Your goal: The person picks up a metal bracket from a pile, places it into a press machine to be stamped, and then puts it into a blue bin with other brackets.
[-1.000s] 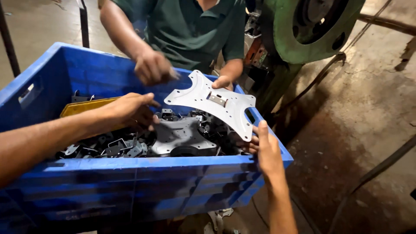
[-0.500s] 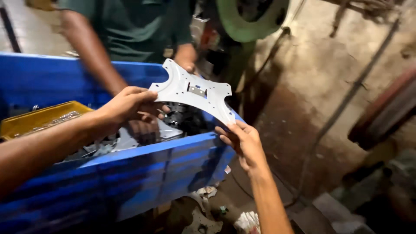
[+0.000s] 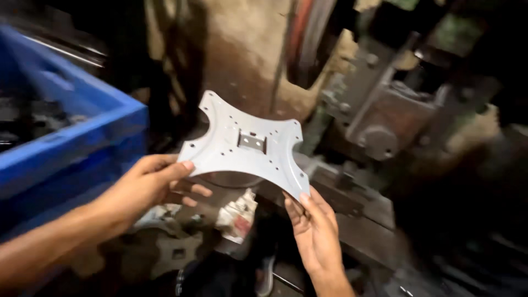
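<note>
Standing at the far left, a blue crate point(image 3: 66, 148) holds dark metal parts point(image 3: 33, 118), blurred and hard to tell apart. Just right of it the left hand point(image 3: 148, 187) reaches in from the lower left, thumb on top and fingers curled beneath, pinching the lower-left corner of a grey plate point(image 3: 247, 146). The plate is flat and four-armed, with small holes and a square cut-out at its middle; it is held in the air, tilted, between crate and press. The right hand point(image 3: 313, 225) comes up from below, its thumb and fingertips closed on the plate's lower-right corner. Under the plate lie a crumpled rag point(image 3: 237, 214) and pale scrap pieces point(image 3: 165, 245). At right stands a dark, greasy press point(image 3: 385, 110).
</note>
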